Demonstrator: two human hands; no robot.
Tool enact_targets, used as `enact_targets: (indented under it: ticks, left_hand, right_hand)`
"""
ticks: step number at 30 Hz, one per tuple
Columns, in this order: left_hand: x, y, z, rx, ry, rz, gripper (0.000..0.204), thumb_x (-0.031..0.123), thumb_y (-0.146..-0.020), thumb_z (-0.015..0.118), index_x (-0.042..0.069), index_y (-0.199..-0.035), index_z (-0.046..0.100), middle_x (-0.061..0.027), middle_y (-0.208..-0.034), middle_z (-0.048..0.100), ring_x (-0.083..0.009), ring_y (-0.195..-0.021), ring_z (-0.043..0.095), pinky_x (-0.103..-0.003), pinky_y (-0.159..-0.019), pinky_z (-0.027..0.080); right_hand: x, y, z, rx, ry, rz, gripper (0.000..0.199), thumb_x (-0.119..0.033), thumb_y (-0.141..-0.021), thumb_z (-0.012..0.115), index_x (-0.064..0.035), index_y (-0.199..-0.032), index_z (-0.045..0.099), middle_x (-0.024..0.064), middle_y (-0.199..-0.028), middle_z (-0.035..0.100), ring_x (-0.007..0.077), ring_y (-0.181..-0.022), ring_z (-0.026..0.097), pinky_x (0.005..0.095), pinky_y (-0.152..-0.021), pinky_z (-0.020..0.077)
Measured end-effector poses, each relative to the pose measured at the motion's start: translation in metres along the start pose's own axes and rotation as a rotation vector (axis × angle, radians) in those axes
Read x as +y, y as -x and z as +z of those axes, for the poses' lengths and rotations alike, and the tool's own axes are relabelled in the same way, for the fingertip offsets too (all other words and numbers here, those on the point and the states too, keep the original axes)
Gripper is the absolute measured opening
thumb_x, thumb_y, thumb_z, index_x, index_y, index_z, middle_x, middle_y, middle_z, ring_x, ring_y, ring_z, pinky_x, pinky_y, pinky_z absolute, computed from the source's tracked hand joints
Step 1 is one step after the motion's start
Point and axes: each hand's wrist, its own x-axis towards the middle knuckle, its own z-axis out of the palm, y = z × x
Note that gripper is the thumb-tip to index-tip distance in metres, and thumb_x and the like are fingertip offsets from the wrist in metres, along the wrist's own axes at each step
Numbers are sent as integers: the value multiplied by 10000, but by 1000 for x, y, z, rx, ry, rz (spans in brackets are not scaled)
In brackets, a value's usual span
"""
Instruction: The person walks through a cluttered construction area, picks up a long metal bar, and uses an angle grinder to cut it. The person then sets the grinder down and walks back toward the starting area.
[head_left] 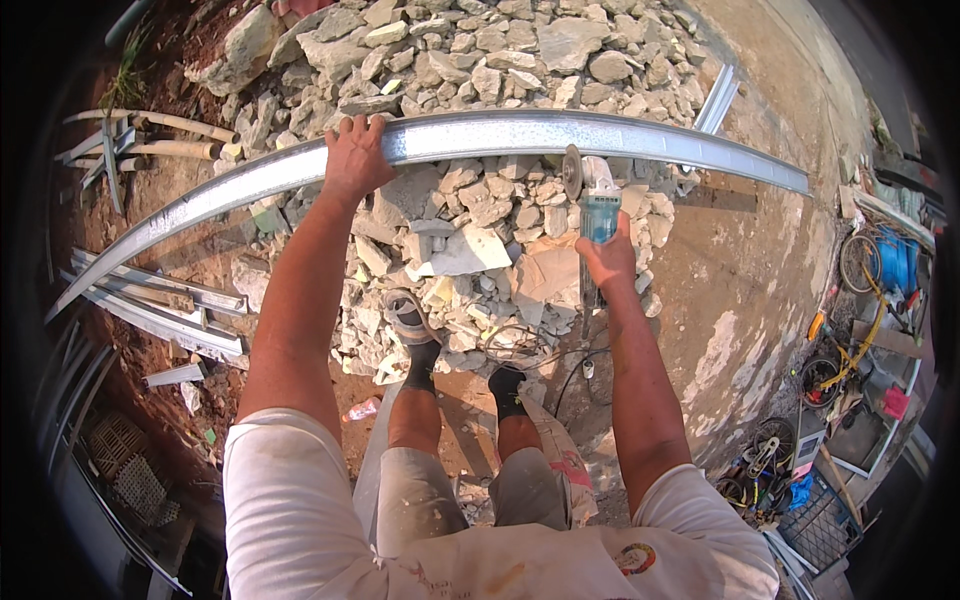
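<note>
My left hand grips a long galvanised metal channel that spans the view from lower left to right, held over a pile of broken stone. My right hand holds a teal angle grinder upright. Its round cutting disc sits just under the channel's near edge, a little right of the middle. The grinder's black cord trails down to the ground near my feet.
A rubble heap fills the ground ahead. More metal channels and pale pipes lie at the left. Another channel lies at the upper right. Bicycles and clutter stand at the right. A plastic bottle lies by my left foot.
</note>
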Motion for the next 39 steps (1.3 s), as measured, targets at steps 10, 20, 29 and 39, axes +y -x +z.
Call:
enact_targets:
  ticks: [10,20,29,39]
  left_hand:
    - [1,-1,-4,-47,-1,-12,713,290,-617,816,130,-1256,544,-112,-1194,567,-308,-1179,509,-531,-980,377]
    - [2,-1,-6,-67,1,-17,699,311,-645,798,126,-1265,533,-116,-1201,559,-305,-1190,499,-538,-996,360]
    - [-1,-6,4,-72,-78,38,646,246,-687,752,68,-1258,506,-125,-1191,559,-308,-1168,508,-534,-977,383]
    - [-14,-48,-35,-457,-20,183,630,246,-697,702,-15,-1249,550,-228,-1145,649,-362,-1088,620,-403,-960,488]
  right_hand:
    - [-6,-2,2,38,64,35,785,-313,-678,732,-89,-1342,377,234,-1001,679,420,-934,654,467,-811,509]
    - [6,-2,9,27,1,17,714,-300,-678,734,-87,-1275,405,205,-988,684,408,-915,660,462,-800,512]
    - [25,11,10,126,17,38,728,-266,-661,738,-83,-1298,435,189,-1028,677,367,-942,663,438,-842,503]
    - [17,65,-18,71,-145,164,734,-199,-660,714,-73,-1328,438,177,-1051,661,332,-929,653,396,-836,503]
